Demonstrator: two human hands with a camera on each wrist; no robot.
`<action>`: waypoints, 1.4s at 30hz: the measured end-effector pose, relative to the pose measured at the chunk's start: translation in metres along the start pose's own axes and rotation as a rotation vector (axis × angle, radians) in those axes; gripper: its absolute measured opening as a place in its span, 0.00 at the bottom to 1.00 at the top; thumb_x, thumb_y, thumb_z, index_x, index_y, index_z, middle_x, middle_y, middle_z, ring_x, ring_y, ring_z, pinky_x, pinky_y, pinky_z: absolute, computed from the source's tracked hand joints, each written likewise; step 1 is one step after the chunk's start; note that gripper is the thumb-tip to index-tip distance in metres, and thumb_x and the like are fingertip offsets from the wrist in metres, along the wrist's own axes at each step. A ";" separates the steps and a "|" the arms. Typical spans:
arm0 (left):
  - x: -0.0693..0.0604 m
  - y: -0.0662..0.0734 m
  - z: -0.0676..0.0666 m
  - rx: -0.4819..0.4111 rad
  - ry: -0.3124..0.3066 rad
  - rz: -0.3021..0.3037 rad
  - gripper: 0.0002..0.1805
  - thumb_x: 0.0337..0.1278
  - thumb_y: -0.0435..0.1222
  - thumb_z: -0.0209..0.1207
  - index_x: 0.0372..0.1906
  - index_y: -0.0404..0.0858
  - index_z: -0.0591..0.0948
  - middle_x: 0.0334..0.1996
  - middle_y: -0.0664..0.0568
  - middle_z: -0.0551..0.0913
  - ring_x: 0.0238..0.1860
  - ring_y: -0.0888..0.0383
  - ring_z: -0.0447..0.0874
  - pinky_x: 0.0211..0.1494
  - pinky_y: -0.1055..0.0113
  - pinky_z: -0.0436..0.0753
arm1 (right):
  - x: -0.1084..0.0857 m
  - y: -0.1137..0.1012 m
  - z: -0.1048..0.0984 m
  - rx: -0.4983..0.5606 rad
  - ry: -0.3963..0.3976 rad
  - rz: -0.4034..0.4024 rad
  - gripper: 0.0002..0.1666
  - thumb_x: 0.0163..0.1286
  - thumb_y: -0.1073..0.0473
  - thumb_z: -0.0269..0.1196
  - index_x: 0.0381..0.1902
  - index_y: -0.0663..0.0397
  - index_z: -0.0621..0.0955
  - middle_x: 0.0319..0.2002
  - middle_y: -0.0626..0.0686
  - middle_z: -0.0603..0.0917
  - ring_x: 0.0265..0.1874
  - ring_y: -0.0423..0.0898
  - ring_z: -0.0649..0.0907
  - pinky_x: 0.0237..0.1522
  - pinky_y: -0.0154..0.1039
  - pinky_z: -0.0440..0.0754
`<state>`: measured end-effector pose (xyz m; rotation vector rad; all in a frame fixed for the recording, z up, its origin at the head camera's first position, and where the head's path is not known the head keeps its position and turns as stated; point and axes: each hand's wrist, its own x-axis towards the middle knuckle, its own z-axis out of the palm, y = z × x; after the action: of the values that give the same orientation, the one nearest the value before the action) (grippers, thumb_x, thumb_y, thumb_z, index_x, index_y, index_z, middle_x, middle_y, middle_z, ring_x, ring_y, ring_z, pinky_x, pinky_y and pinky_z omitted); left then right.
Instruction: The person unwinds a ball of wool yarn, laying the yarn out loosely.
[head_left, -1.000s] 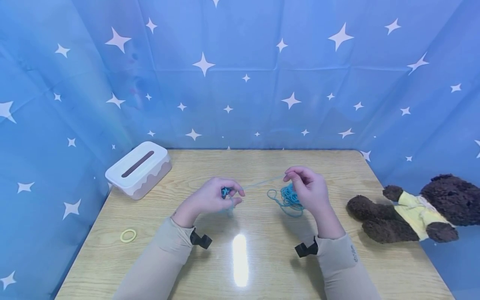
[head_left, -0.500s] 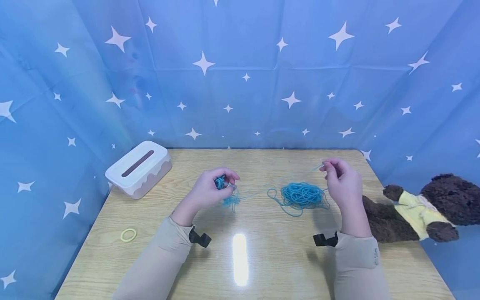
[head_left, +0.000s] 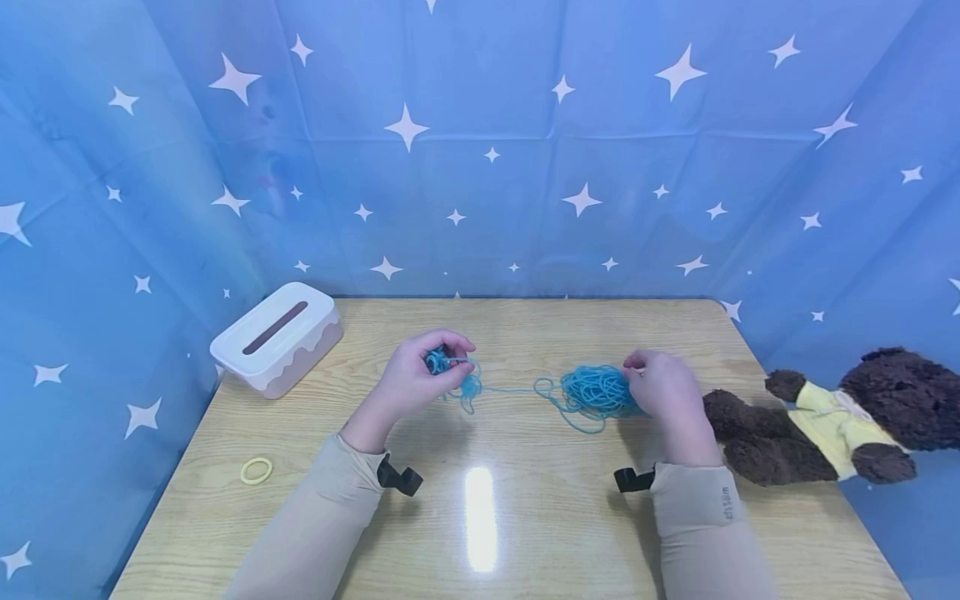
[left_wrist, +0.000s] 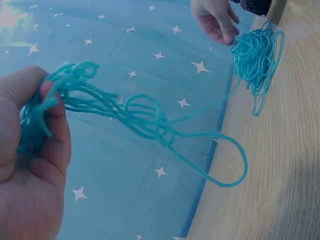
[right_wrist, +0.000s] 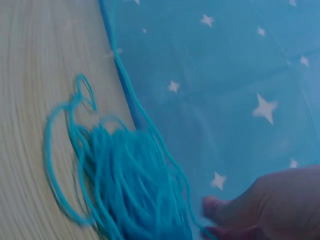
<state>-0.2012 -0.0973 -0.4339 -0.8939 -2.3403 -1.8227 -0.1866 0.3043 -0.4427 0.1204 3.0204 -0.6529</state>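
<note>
My left hand [head_left: 416, 372] grips a small tangled bundle of turquoise yarn [left_wrist: 35, 120], its fingers curled round it. From that hand a loose knotted cluster of loops [left_wrist: 157, 122] hangs in the left wrist view. One strand runs from it to a larger yarn pile [head_left: 597, 390] on the table. At the right side of this pile is my right hand [head_left: 666, 392], thumb and fingertips pinching a strand [right_wrist: 172, 160] in the right wrist view. The right wrist view is blurred and cuts off part of that hand.
A white and pinkish tissue box [head_left: 277, 340] stands at the back left of the wooden table [head_left: 420, 533]. Nearer on the left lies a pale yellow ring [head_left: 257, 471]. A brown plush bear [head_left: 783, 442] in yellow clothing lies along the right edge. A starry blue curtain [head_left: 480, 250] hangs behind.
My right hand has drawn the strand rightward past the pile, then come back down and left to the pile's edge. My left hand has shifted slightly up and left, still holding its bundle.
</note>
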 end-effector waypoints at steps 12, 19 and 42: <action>0.000 0.000 0.001 0.004 0.006 0.021 0.10 0.68 0.32 0.73 0.52 0.41 0.90 0.47 0.47 0.93 0.46 0.61 0.91 0.50 0.68 0.92 | -0.019 -0.101 0.060 0.321 -0.157 -0.442 0.31 0.86 0.45 0.61 0.81 0.43 0.74 0.78 0.49 0.80 0.80 0.58 0.76 0.80 0.64 0.75; 0.000 0.002 0.002 -0.015 0.000 0.054 0.12 0.66 0.30 0.73 0.52 0.38 0.90 0.51 0.44 0.94 0.48 0.62 0.93 0.50 0.67 0.93 | -0.019 -0.119 0.095 0.252 -0.108 -0.521 0.29 0.84 0.51 0.63 0.78 0.49 0.78 0.70 0.51 0.87 0.73 0.56 0.84 0.77 0.60 0.80; 0.002 0.001 -0.003 -0.007 -0.117 -0.056 0.19 0.67 0.34 0.74 0.61 0.42 0.90 0.59 0.49 0.93 0.56 0.57 0.91 0.56 0.70 0.90 | -0.019 -0.060 0.008 0.520 0.029 -0.398 0.15 0.88 0.59 0.58 0.57 0.53 0.89 0.46 0.54 0.96 0.35 0.45 0.92 0.37 0.32 0.88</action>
<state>-0.2028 -0.0990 -0.4313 -0.9710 -2.4536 -1.8487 -0.1730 0.2449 -0.4240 -0.4669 2.8358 -1.4634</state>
